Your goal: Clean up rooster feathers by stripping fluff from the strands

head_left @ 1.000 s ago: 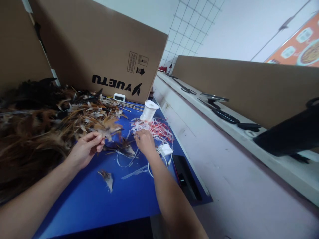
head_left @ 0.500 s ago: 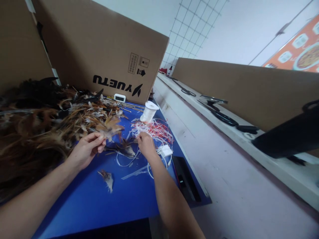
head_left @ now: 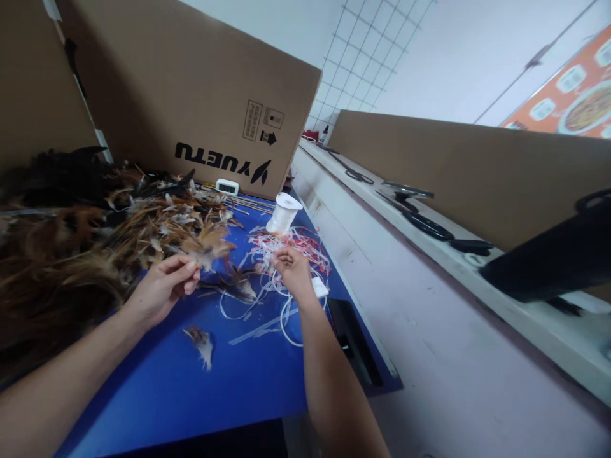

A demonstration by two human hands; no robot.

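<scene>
While the left hand [head_left: 162, 287] pinches a brown feather tuft [head_left: 207, 247] between thumb and fingers at its pale base, the right hand [head_left: 292, 272] hovers with curled fingers at the near edge of the tangled red and white strands [head_left: 312, 251]; whether it grips anything, I cannot tell. The tuft stands out beside the big feather pile [head_left: 128, 245], over the blue surface [head_left: 229, 391]. The step in hand seems to be holding the tuft while the right hand works near the strands, just in front of the white spool [head_left: 282, 215]. Any next move probably calls for a steady left pinch and right fingers clear of the white cable [head_left: 283, 321] close below.
</scene>
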